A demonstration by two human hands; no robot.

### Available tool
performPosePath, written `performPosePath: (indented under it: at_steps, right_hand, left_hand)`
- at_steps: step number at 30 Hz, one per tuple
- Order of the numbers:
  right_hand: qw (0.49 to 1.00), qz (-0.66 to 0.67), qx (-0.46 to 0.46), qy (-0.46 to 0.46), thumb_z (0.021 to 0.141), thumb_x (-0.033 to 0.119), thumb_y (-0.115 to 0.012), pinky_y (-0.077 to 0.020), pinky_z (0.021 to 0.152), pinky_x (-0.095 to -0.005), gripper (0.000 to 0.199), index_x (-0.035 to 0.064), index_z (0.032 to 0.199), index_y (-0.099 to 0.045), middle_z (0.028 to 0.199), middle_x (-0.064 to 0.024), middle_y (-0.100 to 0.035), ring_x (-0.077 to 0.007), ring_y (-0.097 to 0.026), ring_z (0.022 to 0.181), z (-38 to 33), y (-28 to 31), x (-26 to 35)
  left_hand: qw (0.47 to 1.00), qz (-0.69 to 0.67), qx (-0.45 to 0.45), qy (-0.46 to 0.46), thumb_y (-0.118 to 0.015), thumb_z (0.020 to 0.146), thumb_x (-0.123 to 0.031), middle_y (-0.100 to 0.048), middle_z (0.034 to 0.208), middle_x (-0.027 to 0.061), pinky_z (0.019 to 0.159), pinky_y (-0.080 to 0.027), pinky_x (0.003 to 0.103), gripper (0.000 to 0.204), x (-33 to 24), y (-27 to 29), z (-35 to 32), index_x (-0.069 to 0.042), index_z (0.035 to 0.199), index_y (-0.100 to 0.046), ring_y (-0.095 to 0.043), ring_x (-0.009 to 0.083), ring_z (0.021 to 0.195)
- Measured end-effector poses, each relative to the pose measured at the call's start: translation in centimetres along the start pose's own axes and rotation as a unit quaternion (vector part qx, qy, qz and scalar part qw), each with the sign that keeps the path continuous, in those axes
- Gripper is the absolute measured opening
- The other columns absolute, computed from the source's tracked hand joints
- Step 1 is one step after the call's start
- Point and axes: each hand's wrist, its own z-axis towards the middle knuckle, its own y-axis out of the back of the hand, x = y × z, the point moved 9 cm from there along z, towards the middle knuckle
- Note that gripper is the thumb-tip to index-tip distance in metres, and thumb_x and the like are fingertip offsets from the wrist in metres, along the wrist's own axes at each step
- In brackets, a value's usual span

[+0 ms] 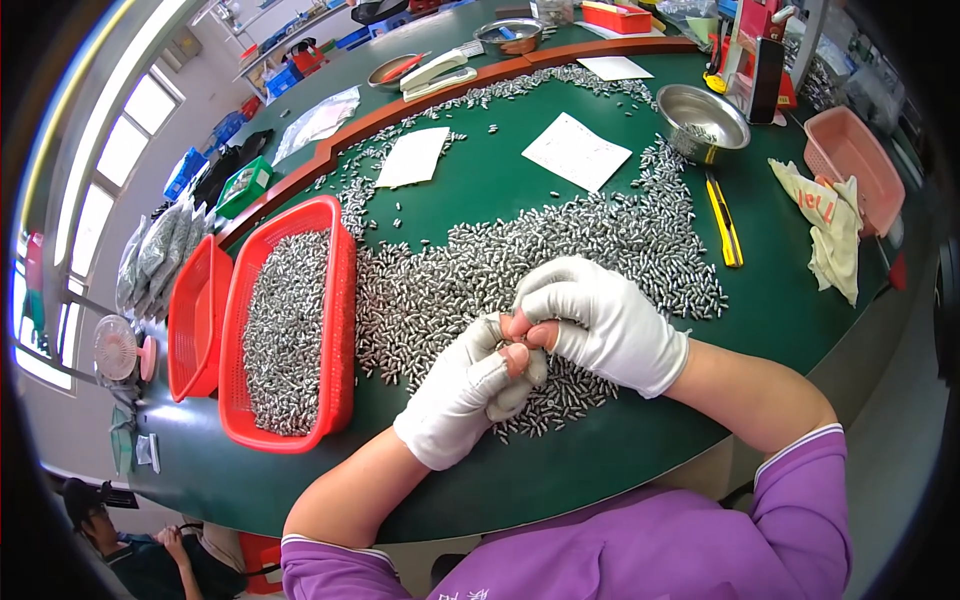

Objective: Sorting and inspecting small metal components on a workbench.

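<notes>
My left hand (455, 400) and my right hand (605, 325) wear white gloves with some fingertips bare. Their thumbs and fingers pinch together at one spot, over the near part of a wide pile of small silver metal pins (540, 255). Whatever lies between the fingertips is too small and hidden to make out. Left of the pile stands a red plastic basket (342, 330) filled with the same kind of pins. A steel bowl (697, 150) with some pins in it sits beyond my right hand, and a yellow utility knife (726, 222) lies beside the pile.
A second red basket (193, 325) leans by the full one. White papers (577, 152) lie on the green table. A brown wooden strip (590, 48) borders the far side. At right are a pink basket (850, 150) and a cloth glove (830, 235). Another person (150, 555) sits lower left.
</notes>
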Motion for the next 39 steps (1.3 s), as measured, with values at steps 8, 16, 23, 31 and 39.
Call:
performPosePath:
  at_steps: [8,16,23,31,39]
  right_hand:
    - [0.985,-0.168,-0.044,0.027,0.080,0.012,-0.071,-0.0508,0.083,-0.0370,0.023,0.0062,0.102,-0.070,0.098,-0.0091,-0.064,-0.0282,-0.062,0.094,0.3,1.6,-0.1]
    - [0.964,-0.265,0.037,-0.003,0.073,0.013,-0.073,-0.0506,0.084,-0.0385,0.016,0.0037,0.084,-0.066,0.094,-0.0098,-0.063,-0.0283,-0.062,0.094,0.2,1.0,-2.1]
    - [0.961,-0.275,0.015,0.008,0.073,0.012,-0.072,-0.0507,0.083,-0.0390,0.013,0.0035,0.080,-0.065,0.090,-0.0096,-0.063,-0.0287,-0.061,0.092,0.2,1.0,-2.4]
    - [0.960,-0.280,0.026,0.013,0.073,0.012,-0.071,-0.0505,0.084,-0.0400,0.014,0.0035,0.082,-0.064,0.092,-0.0103,-0.062,-0.0298,-0.061,0.093,0.3,0.8,-2.1]
    - [0.976,-0.213,-0.020,0.039,0.073,0.011,-0.072,-0.0503,0.083,-0.0403,0.017,0.0047,0.088,-0.066,0.093,-0.0094,-0.063,-0.0297,-0.061,0.094,0.7,1.4,0.0]
  left_hand:
    - [0.999,-0.027,-0.030,-0.018,-0.061,0.096,-0.030,-0.058,0.085,0.0024,0.049,-0.030,0.020,0.023,0.4,1.2,0.2,-0.011,0.103,-0.050,-0.039,0.0052,0.056]
    - [0.997,-0.068,-0.028,-0.031,-0.059,0.095,-0.035,-0.060,0.084,0.0044,0.048,-0.030,0.021,0.027,0.6,1.6,0.2,-0.010,0.101,-0.054,-0.041,0.0080,0.056]
    - [0.995,-0.087,-0.044,-0.029,-0.059,0.095,-0.035,-0.051,0.072,0.0042,0.047,-0.029,0.022,0.026,0.4,1.5,0.3,-0.010,0.098,-0.057,-0.035,0.0090,0.050]
    - [0.995,-0.098,-0.024,-0.016,-0.057,0.096,-0.037,-0.060,0.082,0.0067,0.050,-0.032,0.022,0.028,0.6,1.6,0.3,-0.009,0.101,-0.056,-0.041,0.0093,0.054]
    - [0.994,-0.097,0.008,-0.039,-0.060,0.096,-0.029,-0.058,0.084,0.0043,0.051,-0.031,0.021,0.020,0.4,1.2,0.4,-0.011,0.102,-0.055,-0.039,0.0073,0.056]
